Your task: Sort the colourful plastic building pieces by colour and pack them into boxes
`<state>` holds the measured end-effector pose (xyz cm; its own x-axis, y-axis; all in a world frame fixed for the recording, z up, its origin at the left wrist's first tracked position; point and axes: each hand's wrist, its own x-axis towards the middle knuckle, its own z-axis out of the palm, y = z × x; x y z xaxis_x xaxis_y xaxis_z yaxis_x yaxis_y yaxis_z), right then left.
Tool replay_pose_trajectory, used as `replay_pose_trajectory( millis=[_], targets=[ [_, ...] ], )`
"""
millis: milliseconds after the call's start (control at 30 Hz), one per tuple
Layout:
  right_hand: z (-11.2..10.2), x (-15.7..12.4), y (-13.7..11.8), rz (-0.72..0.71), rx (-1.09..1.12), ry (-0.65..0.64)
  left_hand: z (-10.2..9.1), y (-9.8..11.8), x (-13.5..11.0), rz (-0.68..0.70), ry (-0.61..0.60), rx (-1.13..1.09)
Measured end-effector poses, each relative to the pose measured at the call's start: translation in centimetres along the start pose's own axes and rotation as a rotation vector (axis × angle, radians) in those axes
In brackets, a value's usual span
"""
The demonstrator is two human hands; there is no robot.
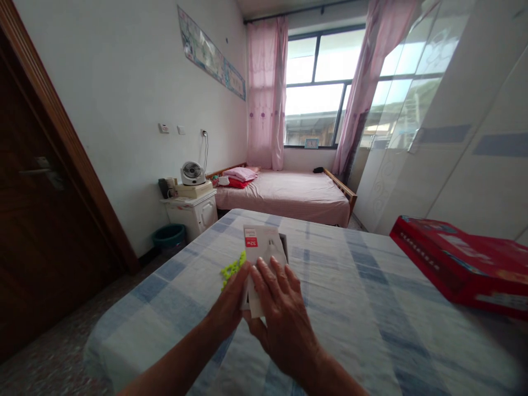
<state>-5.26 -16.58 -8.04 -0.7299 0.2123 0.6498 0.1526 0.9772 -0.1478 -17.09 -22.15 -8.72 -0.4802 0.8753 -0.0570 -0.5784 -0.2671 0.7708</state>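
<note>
both hands are on a white box (256, 237) held upright or slightly tilted over the tabletop (342, 286); whether its lower end touches the cloth cannot be told, since the hands cover that part. the left hand (231, 291) has its grip closed along the box's left side, with most of its fingers out of sight behind it. the right hand (280, 302) lies over the lower front, fingers together and pointing up across the printed face, thumb down by the bottom edge, so its grip is holding the box too. a red label reading 32w, upside down, and a pale picture of a bulb show above the fingers. a dark edge shows behind the box on its right; what it belongs to is unclear. just left of the box, partly behind it and the left hand, a bright green openwork thing (231, 268) lies on the blue and white checked cloth. well apart at the right, a large red box (462, 258) sits on the tabletop. beyond the far edge stands a bed (297, 190) with a pink sheet, and folded pink and red bedding (241, 176) at its left end. beside it, a small fan (192, 172) stands above a white cabinet (193, 212), with a green bin (170, 235) on the floor near the cabinet. pink curtains (267, 99) hang beside the window (315, 99).
</note>
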Motion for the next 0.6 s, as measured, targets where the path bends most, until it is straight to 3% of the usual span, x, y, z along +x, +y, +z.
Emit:
replay_pose_trajectory(
  millis=[133,300,400,467,600],
  targets=[
    [-0.2,0.3,0.0,-0.058,0.033,-0.066,0.9,0.9,-0.7,0.039,0.14,0.152],
    [-2.2,0.3,1.2,-0.06,0.09,0.025,0.3,2.9,1.2,0.051,0.078,0.195],
    [-3.6,-1.2,3.4,-0.047,0.021,0.068,-1.8,5.8,5.0,0.09,0.117,0.247],
    [-3.8,-3.5,5.6,-0.012,-0.031,0.042,-3.8,8.0,8.4,0.125,0.216,0.345],
    [-1.7,-9.6,10.3,0.183,0.011,0.021,-7.2,10.7,14.9,0.127,0.305,0.416]
  ],
)
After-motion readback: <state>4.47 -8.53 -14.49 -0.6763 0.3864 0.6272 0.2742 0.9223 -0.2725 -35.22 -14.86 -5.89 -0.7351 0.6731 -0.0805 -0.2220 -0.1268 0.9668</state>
